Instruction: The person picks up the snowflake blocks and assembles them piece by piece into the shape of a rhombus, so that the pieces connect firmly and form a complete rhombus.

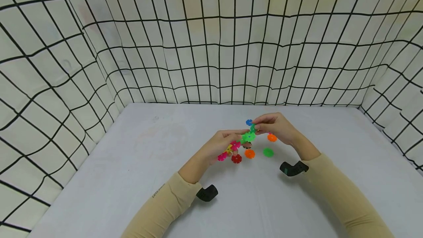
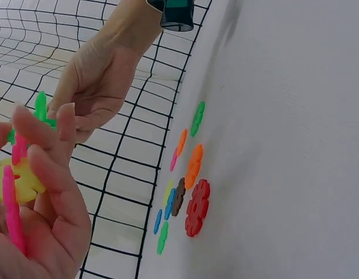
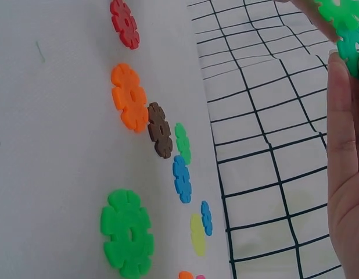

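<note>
A chain of interlocked plastic flower discs passes between the two hands above the table. My left hand (image 1: 214,145) grips its lower part, where a pink disc (image 2: 12,212) and a yellow disc (image 2: 28,185) join. Toward the other end is a bright green disc (image 1: 248,137). A darker green disc (image 3: 351,45) meets that one at the tip, and my right hand (image 1: 277,127) pinches it between thumb and fingers. In the head view the left hand's fingers partly cover the chain. Whether the two green discs are fully slotted together I cannot tell.
Loose flower discs lie on the white table (image 1: 132,179) below the hands: red (image 3: 125,23), orange (image 3: 129,97), brown (image 3: 160,130), green (image 3: 127,233), blue (image 3: 182,179) and yellow (image 3: 197,234). Black-grid netting (image 1: 211,54) rises behind and at both sides.
</note>
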Demonstrator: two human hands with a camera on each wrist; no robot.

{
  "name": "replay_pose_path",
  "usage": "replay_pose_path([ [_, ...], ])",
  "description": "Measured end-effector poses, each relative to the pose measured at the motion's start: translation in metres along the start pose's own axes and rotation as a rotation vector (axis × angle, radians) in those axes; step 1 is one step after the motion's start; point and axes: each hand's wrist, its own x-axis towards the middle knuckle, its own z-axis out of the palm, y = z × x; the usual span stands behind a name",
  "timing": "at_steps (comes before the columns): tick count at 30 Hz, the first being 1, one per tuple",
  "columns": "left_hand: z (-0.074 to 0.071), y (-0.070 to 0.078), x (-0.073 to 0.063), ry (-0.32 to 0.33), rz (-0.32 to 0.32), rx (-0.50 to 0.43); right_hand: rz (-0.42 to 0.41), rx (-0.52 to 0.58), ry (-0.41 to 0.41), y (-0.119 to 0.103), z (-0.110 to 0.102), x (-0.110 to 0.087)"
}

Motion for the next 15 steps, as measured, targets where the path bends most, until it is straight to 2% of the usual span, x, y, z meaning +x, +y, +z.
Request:
replay_pose_path([
  [3, -0.0006, 0.0008, 0.0002, -0.026, 0.034, 0.037, -0.028, 0.007, -0.010, 0.0002, 0.0011, -0.0005],
  [6, -0.0001, 0.0017, -0.0002, -0.019, 0.061, 0.073, -0.038, 0.011, -0.012, 0.0001, 0.0022, -0.0006],
  [10, 0.0027, 0.0025, -0.0017, 0.032, 0.107, 0.148, -0.042, 0.008, 0.002, -0.0007, 0.0035, -0.0014],
  [15, 0.0075, 0.0031, -0.0034, 0.126, 0.163, 0.281, -0.083, -0.005, 0.009, -0.0034, 0.0046, -0.0043],
])
